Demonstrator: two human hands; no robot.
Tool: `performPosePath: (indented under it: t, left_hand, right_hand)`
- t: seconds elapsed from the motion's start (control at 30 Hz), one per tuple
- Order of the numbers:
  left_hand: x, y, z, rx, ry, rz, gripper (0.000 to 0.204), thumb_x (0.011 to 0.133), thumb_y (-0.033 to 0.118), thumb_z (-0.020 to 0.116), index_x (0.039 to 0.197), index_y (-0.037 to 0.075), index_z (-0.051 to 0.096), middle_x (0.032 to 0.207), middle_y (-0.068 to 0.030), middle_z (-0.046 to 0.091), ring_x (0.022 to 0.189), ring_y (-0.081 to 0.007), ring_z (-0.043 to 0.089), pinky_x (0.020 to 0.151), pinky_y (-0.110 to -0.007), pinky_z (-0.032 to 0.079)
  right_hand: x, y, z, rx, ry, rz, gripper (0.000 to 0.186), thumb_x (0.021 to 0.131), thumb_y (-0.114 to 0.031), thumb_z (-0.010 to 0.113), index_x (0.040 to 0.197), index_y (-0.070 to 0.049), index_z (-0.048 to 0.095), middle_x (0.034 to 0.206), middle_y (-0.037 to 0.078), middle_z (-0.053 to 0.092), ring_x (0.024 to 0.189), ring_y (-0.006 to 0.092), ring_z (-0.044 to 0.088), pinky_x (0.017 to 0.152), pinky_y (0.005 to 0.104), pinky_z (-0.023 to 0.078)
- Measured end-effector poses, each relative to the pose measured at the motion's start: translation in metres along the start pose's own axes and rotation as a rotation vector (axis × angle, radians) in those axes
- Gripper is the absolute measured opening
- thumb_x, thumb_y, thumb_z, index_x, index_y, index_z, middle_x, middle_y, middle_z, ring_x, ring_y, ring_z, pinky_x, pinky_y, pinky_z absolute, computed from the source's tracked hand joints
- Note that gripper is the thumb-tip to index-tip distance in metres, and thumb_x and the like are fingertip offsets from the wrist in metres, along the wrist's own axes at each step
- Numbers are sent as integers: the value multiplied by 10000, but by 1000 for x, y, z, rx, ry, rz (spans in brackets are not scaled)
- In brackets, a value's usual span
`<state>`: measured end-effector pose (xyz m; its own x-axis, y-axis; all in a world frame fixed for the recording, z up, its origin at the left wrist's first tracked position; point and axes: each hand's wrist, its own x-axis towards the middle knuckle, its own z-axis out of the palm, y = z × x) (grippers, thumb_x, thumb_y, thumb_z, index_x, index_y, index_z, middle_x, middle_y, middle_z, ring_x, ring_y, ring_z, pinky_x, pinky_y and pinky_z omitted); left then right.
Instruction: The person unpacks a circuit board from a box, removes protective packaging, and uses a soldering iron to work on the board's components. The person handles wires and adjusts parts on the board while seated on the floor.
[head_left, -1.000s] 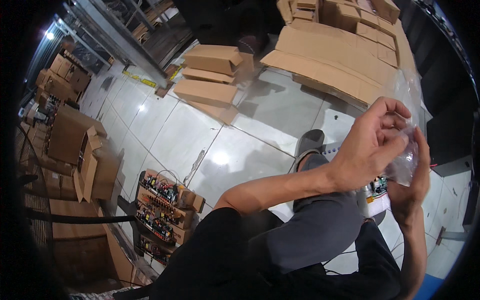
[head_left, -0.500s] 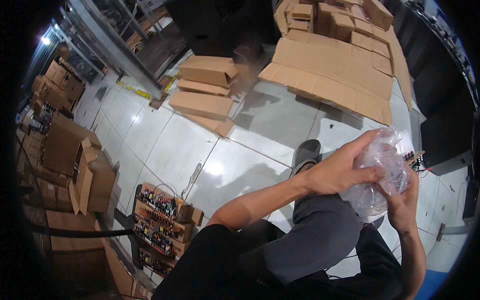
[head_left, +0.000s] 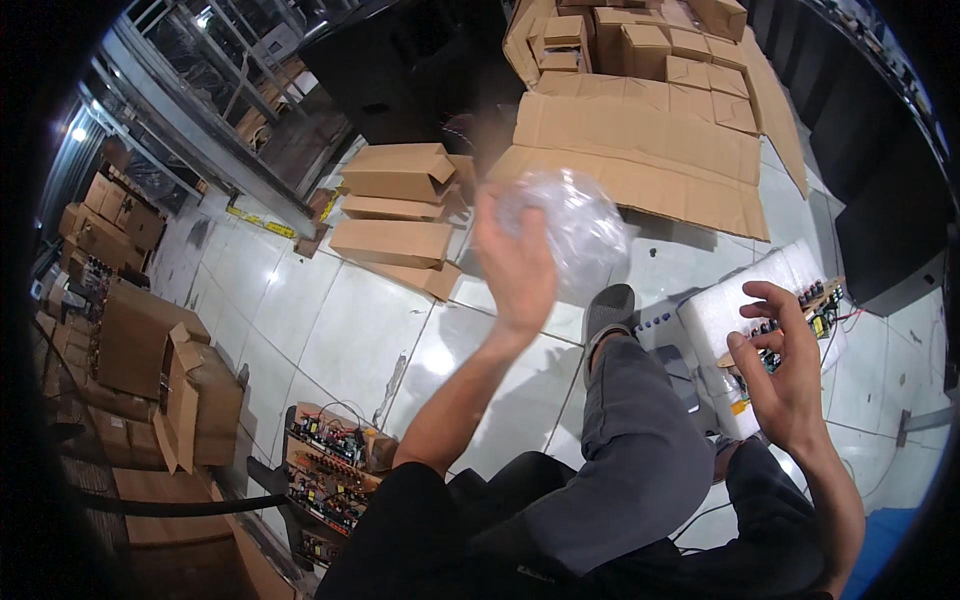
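Note:
My left hand (head_left: 515,262) is stretched out over the floor ahead of me, its fingers and thumb on a crumpled clear plastic bag (head_left: 580,225). Both are somewhat smeared by motion. Over at the right, my right hand (head_left: 785,375) hangs open with curved fingers and nothing in them. Beneath it and just beyond lies a white foam block (head_left: 708,318). A circuit board (head_left: 815,318) with dark knobs and coloured parts rests on the foam, partly hidden by the right hand.
Flattened cardboard (head_left: 640,150) and boxes (head_left: 690,75) lie ahead. Several small cartons (head_left: 390,245) stand left of them. Stacked circuit boards (head_left: 325,470) sit at lower left, near an open carton (head_left: 195,390). Black cabinets (head_left: 890,240) line the right. My shoe (head_left: 610,310) is on the tiles.
My left hand has swung left and forward with the plastic bag. My right hand has let go of the bag and opened, and the foam block now shows.

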<state>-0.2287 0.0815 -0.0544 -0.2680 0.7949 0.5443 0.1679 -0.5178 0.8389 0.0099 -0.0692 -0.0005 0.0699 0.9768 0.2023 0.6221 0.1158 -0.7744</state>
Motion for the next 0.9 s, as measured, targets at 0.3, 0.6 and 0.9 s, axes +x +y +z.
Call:
performPosePath:
  t: [0.3, 0.6, 0.9]
  left_hand:
    - [102, -56, -32, -117, 419, -146, 296, 948, 152, 555, 1168, -43, 524, 1137, -169, 591, 1018, -249, 574, 957, -376, 459]
    - [176, -238, -138, -184, 213, -403, 487, 860, 231, 725, 1245, -4, 541, 1278, -186, 572, 1136, -288, 581, 980, -402, 474]
    - [144, -273, -111, 1351, -626, 194, 430, 748, 271, 849, 1150, 139, 771, 1594, -176, 365, 1520, -423, 194, 1180, -651, 227]
  right_hand:
    - [22, -9, -4, -40, 10, -78, 435, 866, 1, 678, 1282, 10, 554, 1261, 170, 596, 1097, 267, 623, 800, 348, 569]
    - [43, 6, -2, -32, 74, -24, 418, 883, -20, 660, 1289, -7, 566, 1294, 163, 584, 1125, 258, 609, 807, 347, 560]
    - [45, 20, 7, -98, 43, 59, 391, 894, 25, 628, 1280, 7, 569, 1343, 164, 552, 1135, 253, 608, 802, 341, 558]
